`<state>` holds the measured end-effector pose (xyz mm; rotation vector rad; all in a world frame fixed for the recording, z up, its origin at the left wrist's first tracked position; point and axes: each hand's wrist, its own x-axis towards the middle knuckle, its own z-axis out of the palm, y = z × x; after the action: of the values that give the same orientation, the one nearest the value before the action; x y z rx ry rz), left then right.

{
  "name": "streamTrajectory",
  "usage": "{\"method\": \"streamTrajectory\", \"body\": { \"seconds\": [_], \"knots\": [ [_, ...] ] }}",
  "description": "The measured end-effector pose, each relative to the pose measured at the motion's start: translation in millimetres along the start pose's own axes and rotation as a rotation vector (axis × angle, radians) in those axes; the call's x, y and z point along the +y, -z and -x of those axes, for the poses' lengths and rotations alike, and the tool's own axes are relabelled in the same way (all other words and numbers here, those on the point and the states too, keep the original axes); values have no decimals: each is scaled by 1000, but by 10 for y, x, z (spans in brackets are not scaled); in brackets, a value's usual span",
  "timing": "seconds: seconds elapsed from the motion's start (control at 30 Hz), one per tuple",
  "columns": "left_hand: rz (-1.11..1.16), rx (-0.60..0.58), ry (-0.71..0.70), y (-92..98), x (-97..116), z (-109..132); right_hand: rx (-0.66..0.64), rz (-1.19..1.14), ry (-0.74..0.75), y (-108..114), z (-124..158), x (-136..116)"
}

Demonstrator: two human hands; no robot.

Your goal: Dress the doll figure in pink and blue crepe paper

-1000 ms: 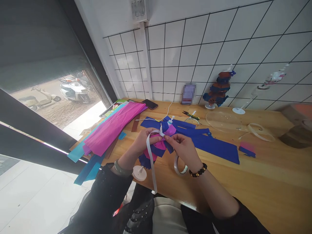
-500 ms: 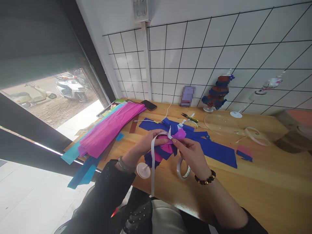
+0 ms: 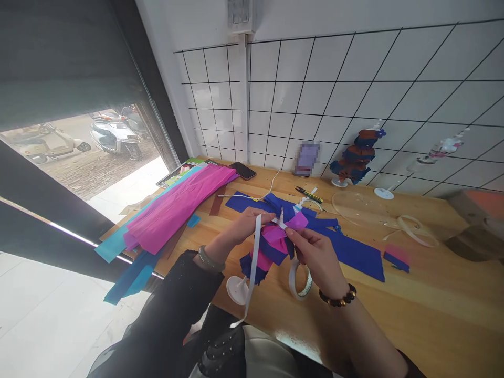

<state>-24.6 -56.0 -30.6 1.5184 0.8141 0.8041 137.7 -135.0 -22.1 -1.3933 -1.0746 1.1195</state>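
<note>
My left hand (image 3: 249, 226) is closed, pinching a narrow white tape strip (image 3: 255, 257) whose long tail hangs down past the table edge. The strip runs across to the thin white stem of a pink and blue crepe paper craft (image 3: 275, 247), tilted toward the back right. My right hand (image 3: 315, 252) is closed, thumb and fingers pinching the craft where tape meets pink paper. The craft's round white base (image 3: 237, 290) is at its lower left end. Just below my right hand stands a tape roll (image 3: 300, 281). The fingers partly hide the wrapped spot.
Pink crepe paper sheets (image 3: 181, 210) lie at left with teal strips. Blue paper (image 3: 354, 254) spreads behind the hands. Yellow-black snips (image 3: 309, 195), a phone (image 3: 244, 171) and a finished brown-blue paper tree (image 3: 354, 157) are toward the tiled wall. A clear disc (image 3: 354, 205) lies right.
My left hand has shifted off the pink paper and grips the tape above it. The tape's loose end has swung left. My right hand keeps its pinch, and the view has shifted slightly.
</note>
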Motion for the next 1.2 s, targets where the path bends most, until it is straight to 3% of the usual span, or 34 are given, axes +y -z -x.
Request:
{"method": "streamTrajectory", "body": {
  "seconds": [0.4,0.6,0.83,0.97,1.1,1.17,1.2],
  "knots": [
    [41,129,53,-85,-19,-38,2,-15,-19,-25,-28,32],
    [37,266,-41,18,-59,-77,19,-42,-52,-10,-57,101],
    [-267,369,-241,-79,177,127,41,-30,-62,-14,-90,133],
    [-467,390,-373,-239,324,266,37,-23,-58,-13,-87,120],
    [-674,436,-460,-469,292,395,17,-39,-58,-6,-79,150],
    [-816,389,-490,-582,220,466,3,-60,-61,5,-78,179],
    [-913,311,-505,-624,183,502,-6,-71,-63,14,-79,192]
  ]
}}
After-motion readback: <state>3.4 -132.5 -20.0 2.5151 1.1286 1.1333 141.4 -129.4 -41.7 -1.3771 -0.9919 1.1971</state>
